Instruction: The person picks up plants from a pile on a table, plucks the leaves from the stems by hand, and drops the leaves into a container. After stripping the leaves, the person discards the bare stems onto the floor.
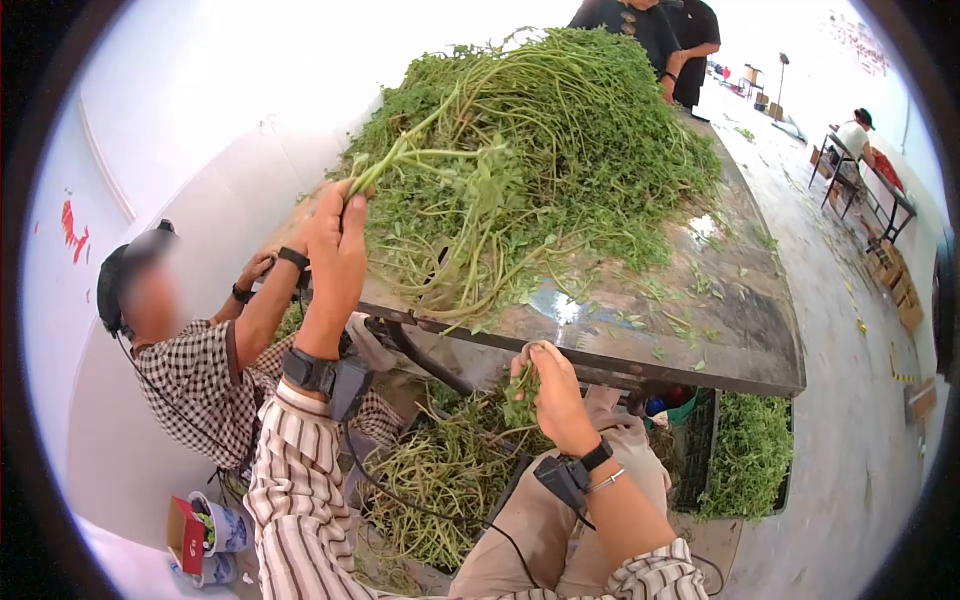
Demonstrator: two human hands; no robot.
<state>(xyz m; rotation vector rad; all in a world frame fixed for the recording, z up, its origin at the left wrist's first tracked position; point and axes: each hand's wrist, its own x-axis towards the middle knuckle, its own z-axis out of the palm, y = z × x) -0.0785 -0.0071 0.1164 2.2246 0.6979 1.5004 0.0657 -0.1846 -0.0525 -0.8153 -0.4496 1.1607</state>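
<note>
My left hand (337, 235) is raised over the left edge of the table, its fingers closed around the stem end of a leafy green plant stalk (425, 155). The stalk branches out to the right, in front of a big heap of green stems (570, 140). Lower down, by the table's front edge, my right hand (556, 390) is closed on a small bunch of green leaves (522, 393). Parts of that bunch are hidden by the fingers.
The dark table (720, 290) carries scattered leaves. Below it lie a pile of stripped stems (440, 480) and a crate of leafy greens (750, 450). A person in a checked shirt (190, 370) sits at left; others are behind the table and far right. Cables hang from my wrists.
</note>
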